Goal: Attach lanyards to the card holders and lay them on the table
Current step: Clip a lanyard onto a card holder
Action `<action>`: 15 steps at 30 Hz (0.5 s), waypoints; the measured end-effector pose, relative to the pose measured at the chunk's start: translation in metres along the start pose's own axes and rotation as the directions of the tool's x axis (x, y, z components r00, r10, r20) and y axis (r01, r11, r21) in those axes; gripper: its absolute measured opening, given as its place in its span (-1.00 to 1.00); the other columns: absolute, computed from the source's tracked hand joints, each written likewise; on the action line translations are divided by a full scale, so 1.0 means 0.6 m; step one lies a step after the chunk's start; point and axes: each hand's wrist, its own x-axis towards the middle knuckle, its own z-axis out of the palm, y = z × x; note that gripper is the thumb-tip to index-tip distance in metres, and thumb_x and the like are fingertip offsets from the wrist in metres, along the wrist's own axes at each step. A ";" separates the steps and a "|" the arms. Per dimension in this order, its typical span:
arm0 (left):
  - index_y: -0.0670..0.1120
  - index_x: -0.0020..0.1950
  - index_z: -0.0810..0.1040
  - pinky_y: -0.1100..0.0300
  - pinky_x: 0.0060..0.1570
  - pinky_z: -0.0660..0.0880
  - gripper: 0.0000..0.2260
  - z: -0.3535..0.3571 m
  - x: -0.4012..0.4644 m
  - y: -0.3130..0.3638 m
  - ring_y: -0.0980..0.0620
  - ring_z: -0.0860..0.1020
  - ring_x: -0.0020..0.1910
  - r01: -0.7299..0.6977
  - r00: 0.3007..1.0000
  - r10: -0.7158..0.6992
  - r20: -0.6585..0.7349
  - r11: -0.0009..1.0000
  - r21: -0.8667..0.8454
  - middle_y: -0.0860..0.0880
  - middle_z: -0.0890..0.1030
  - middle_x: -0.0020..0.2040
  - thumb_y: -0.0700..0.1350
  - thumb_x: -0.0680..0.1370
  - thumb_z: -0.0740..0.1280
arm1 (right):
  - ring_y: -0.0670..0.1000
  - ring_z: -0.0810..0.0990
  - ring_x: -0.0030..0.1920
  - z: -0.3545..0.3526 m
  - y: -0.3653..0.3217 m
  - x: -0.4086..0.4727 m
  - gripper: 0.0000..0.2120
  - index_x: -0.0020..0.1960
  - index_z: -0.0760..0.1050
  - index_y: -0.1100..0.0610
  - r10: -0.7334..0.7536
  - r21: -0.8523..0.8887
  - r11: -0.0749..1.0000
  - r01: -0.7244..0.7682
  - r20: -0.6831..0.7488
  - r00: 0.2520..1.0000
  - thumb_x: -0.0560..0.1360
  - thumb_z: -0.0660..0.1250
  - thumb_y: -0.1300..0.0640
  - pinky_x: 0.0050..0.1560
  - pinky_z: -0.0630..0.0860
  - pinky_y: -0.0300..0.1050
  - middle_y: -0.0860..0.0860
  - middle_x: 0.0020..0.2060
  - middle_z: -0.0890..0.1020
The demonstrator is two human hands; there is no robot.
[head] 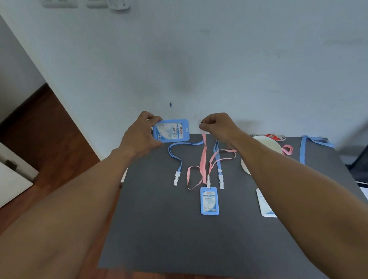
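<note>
My left hand [141, 135] grips a blue card holder [171, 130] by its left end, raised above the far edge of the dark table [165, 231]. To its right, my right hand [217, 127] pinches the clip end of a pink lanyard [203, 160], whose strap hangs down to the table. A second blue card holder [209, 201] lies flat mid-table with a pink strap clipped to its top. Two blue lanyards, one on the left [177, 162] and one on the right [218, 165], lie on the table with white clips at their ends.
A white bowl [266, 145] sits at the back right with red and pink lanyards [286, 149] by it. Another blue lanyard [303, 150] lies at the far right. A white card holder [264, 205] shows under my right forearm. The wall rises just behind the table.
</note>
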 end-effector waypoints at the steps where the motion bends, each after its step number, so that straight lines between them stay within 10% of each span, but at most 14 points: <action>1: 0.00 0.47 0.42 0.26 -0.15 0.58 -0.33 -0.007 0.005 0.009 0.10 0.52 0.06 -0.009 1.000 0.009 -0.009 1.000 0.005 0.03 0.40 0.26 -0.05 0.40 0.58 | -0.09 0.47 -0.33 -0.011 -0.008 -0.003 -0.91 -0.01 0.65 0.22 -0.016 0.035 0.999 0.017 -0.017 1.000 0.56 0.41 0.20 -0.30 0.39 -0.27 -0.04 -0.29 0.58; 15: -0.03 0.45 0.45 0.14 -0.16 0.61 -0.34 -0.148 0.115 0.144 0.03 0.56 -0.06 -0.119 0.969 0.129 -0.209 0.991 0.061 -0.01 0.42 0.24 -0.05 0.39 0.60 | 0.00 0.60 -0.26 -0.187 -0.172 0.019 -0.84 0.05 0.61 0.33 -0.225 0.230 0.937 0.261 -0.173 0.959 0.56 0.38 0.23 -0.33 0.43 -0.10 0.13 -0.17 0.69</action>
